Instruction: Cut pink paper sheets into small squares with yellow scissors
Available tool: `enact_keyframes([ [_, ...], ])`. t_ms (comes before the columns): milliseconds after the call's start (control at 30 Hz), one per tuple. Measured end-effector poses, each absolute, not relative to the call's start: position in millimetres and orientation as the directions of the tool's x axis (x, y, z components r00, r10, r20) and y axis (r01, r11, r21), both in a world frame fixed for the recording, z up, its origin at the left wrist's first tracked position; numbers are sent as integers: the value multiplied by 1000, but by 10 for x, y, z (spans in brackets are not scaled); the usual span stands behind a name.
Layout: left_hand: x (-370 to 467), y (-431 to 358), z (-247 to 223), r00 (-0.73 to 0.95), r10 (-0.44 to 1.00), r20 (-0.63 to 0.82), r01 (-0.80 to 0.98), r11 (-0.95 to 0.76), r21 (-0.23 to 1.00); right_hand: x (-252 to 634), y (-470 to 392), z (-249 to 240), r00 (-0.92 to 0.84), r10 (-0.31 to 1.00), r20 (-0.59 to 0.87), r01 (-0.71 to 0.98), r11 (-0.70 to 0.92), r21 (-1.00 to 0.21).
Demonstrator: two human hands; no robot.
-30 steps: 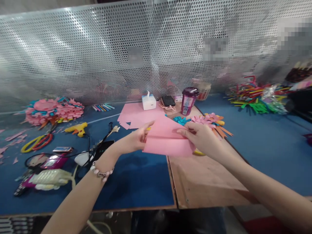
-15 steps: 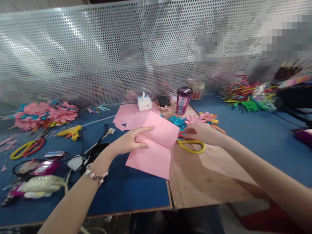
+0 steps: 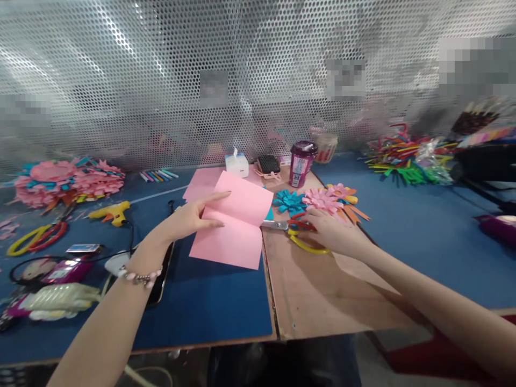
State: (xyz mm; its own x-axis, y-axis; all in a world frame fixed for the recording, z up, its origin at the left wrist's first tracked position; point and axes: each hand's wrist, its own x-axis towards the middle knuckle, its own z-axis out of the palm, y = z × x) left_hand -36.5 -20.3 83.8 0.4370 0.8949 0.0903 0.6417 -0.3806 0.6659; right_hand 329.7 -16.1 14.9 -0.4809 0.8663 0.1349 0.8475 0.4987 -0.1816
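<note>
On my feed, my left hand (image 3: 191,217) holds the creased pink sheet (image 3: 231,236) at its left side, thumb and forefinger spread on its face, the other fingers hidden. The sheet is above the blue part of the table (image 3: 209,312). My right hand (image 3: 332,231) has its fingers curled at the handles of the scissors (image 3: 278,224); I can't tell whether that grip is closed on them. Just beyond I see a blue paper flower (image 3: 289,201), with a purple cup (image 3: 302,164) behind it.
</note>
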Motion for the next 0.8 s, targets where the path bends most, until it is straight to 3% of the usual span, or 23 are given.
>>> enact_keyframes([
  [167, -415, -173, 816, 414, 903, 116, 627, -375, 682, 3185, -265, 322, -497, 846, 195, 844, 523, -121],
  [367, -452, -154, 803, 379, 910, 167, 596, -378, 709, 3119, -369, 361, -487, 853, 191, 872, 459, 172],
  [433, -451, -154, 808, 383, 908, 168, 594, -381, 709, 3132, -365, 327, -459, 869, 184, 881, 419, 218],
  [567, -446, -147, 809, 393, 900, 191, 552, -397, 733, 3200, -319, 240, -457, 874, 166, 885, 427, 187],
  [667, -474, -138, 808, 367, 896, 249, 490, -413, 768, 3278, -260, 150, -399, 876, 271, 917, 376, 136],
  [800, -536, -128, 818, 301, 902, 309, 398, -413, 819, 3390, -208, 126, -291, 856, 426, 917, 376, -130],
])
